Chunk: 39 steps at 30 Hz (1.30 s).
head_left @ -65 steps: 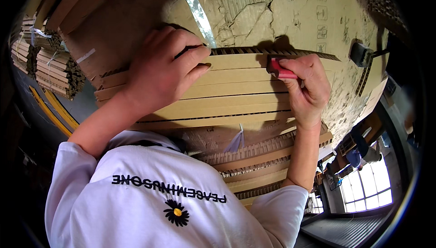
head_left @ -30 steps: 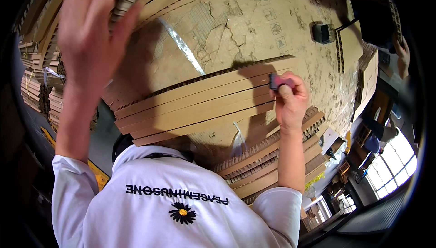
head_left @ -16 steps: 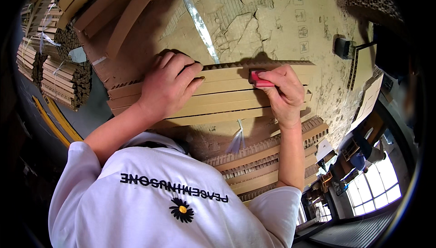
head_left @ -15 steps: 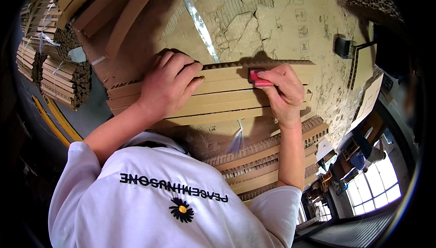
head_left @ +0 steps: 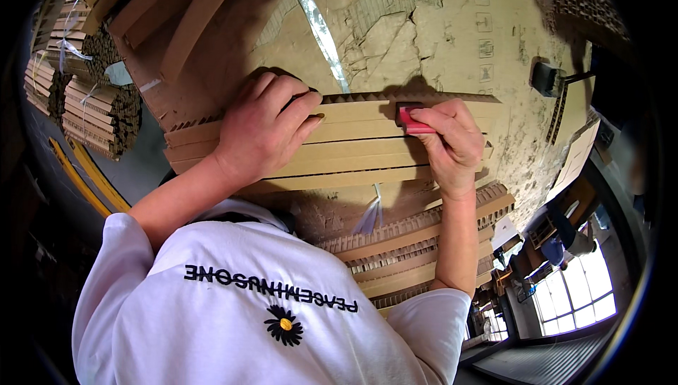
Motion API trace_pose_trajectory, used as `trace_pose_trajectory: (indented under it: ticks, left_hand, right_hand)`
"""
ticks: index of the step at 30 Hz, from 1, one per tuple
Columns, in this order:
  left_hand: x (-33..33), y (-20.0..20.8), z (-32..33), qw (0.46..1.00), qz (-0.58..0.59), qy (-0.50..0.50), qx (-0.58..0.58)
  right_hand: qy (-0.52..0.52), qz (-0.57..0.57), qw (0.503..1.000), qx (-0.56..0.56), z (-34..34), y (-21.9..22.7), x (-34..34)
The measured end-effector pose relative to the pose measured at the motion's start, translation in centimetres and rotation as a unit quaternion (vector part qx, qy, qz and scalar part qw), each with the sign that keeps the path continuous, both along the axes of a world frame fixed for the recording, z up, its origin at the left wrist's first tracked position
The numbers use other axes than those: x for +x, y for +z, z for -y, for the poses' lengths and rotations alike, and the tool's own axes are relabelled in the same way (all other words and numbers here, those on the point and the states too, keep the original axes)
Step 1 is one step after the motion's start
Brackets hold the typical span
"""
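Several long cardboard strips (head_left: 353, 151) with fluted edges lie side by side in front of me, running left to right. My left hand (head_left: 265, 124) rests on the left half of the bundle, its fingers bent over the far strip and pressing it, thumb tucked near. In a pinch between thumb and fingers, my right hand (head_left: 452, 143) holds a small red block-shaped tool (head_left: 415, 119) with a dark side, on or just over the farthest strip, toward its right end. Its underside is hidden. A clear plastic tie (head_left: 370, 208) sticks out toward me from under the strips.
Beneath everything is a worn cardboard-covered surface (head_left: 438, 39) with a shiny strap (head_left: 318, 28) on it. More strips (head_left: 395, 240) lie near my right arm, curved ones (head_left: 201, 18) at far left. Tied bundles (head_left: 92, 117) stand at left. A dark block (head_left: 544, 76) sits at right.
The view has shifted slightly. Both hands keep nearly the same places on the strips, and the red tool remains in my right hand near the far strip.
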<state>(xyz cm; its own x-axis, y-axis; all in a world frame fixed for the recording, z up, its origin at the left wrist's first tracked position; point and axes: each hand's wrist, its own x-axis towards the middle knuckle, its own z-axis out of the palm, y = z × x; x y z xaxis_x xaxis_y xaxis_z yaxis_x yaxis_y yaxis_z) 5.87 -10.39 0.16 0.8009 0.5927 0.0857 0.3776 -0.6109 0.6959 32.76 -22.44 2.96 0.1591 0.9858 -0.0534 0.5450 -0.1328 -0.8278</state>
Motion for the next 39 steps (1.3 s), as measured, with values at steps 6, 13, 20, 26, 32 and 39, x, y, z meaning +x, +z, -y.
trace_pose_trajectory:
  ticks: [6, 13, 20, 26, 32, 39]
  left_hand:
    - [0.0, -0.1, 0.2, 1.000, 0.001, 0.003, -0.002]
    - [-0.1, 0.3, -0.2, 0.999, -0.018, -0.005, -0.040]
    - [-0.1, 0.4, -1.1, 0.997, -0.033, -0.039, -0.053]
    - [-0.3, 0.9, -1.4, 0.997, -0.012, -0.068, -0.028]
    - [0.0, 1.8, -2.0, 0.995, -0.045, -0.092, -0.012]
    - [2.2, 3.8, -11.2, 0.979, -0.002, 0.058, 0.195]
  right_hand:
    - [0.004, 0.003, 1.000, 0.000, 0.2, 0.0, 0.0]
    - [-0.021, 0.011, 1.000, 0.015, -0.5, 0.0, -0.5]
    - [0.015, 0.015, 1.000, 0.006, -1.4, -0.1, -0.1]
    - [0.014, 0.023, 0.999, 0.039, -2.0, 0.3, -0.4]
    - [-0.143, -0.141, 0.980, 0.011, -0.5, 2.0, -0.2]
    - [-0.339, -0.382, 0.851, 0.125, 2.1, 3.0, 0.0]
